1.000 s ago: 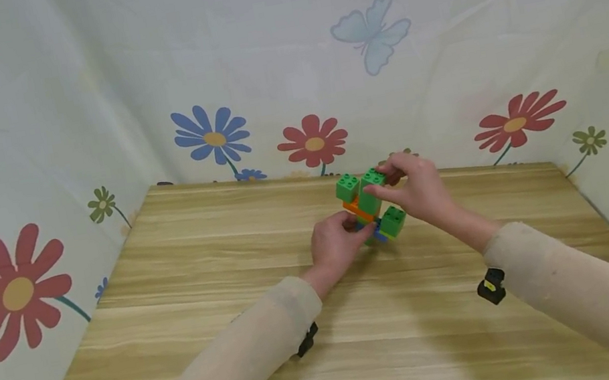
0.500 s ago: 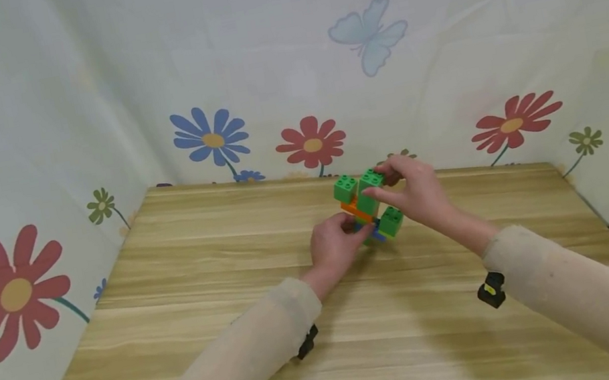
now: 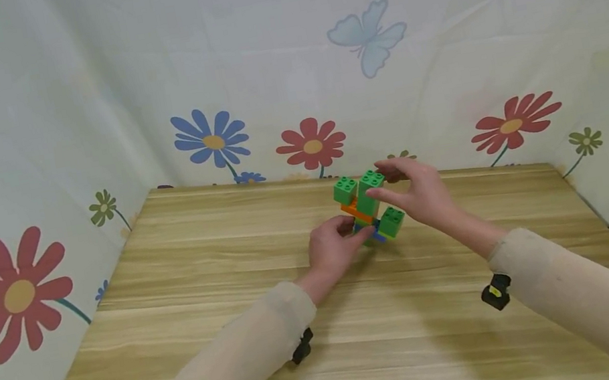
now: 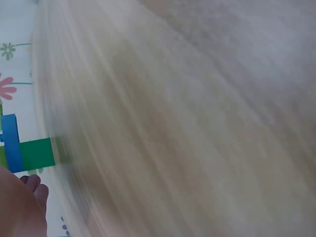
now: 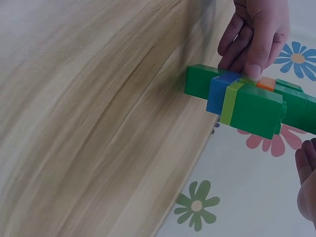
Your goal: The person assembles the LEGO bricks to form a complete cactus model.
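Note:
A small stack of toy building bricks stands on the wooden table point(image 3: 240, 378), made of green, blue, lime and orange pieces. A tall green brick point(image 3: 369, 195) forms its top middle. One green brick point(image 3: 345, 191) sits at the upper left, another green brick point(image 3: 392, 222) at the lower right, and an orange brick point(image 3: 356, 211) between. My left hand point(image 3: 332, 249) holds the stack low down, its thumb point(image 5: 254, 71) against the lime and orange pieces. Beside the tall brick, my right hand point(image 3: 423, 189) has thumb and fingers spread apart. The left wrist view shows the blue brick point(image 4: 12, 143) over a green base.
A white cloth point(image 3: 253, 36) printed with flowers and a butterfly hangs behind the table and on both sides. The stack is near the table's back edge. A black wrist camera point(image 3: 496, 292) hangs under the right sleeve, and another black device point(image 3: 303, 346) under the left.
My right hand's fingers have loosened and drawn slightly away from the tall green brick. My left hand stays at the lower part of the stack, which has hardly moved.

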A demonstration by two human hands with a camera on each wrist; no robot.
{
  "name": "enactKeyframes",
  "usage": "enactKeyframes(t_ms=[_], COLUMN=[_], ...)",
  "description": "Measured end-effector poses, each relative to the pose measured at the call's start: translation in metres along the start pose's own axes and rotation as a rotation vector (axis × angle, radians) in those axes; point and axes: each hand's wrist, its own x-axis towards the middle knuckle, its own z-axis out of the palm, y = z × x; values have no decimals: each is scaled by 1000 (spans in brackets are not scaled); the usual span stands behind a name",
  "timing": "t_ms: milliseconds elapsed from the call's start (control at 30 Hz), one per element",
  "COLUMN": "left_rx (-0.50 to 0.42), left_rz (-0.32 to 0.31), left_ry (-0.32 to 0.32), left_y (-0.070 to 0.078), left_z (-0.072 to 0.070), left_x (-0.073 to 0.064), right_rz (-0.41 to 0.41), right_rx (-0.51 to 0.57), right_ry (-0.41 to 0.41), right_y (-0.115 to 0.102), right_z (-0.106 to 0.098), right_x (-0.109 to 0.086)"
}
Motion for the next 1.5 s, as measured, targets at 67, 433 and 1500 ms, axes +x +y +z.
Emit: enactKeyframes(t_ms=[67,433,1500], left_rx=[-5,-17,-199], left_rz=[15,39,140], left_ry=[-6,-38,-368], left_y=[-2,-1,10], left_z=[-3,-44,-72], left_x=[0,10,63], right_rz=[4,63,322], right_rx=[10,32,369], right_ry=[2,0,-67], right_y=[3,23,50], right_z=[-3,-18,12], right_x=[-3,-32,-81])
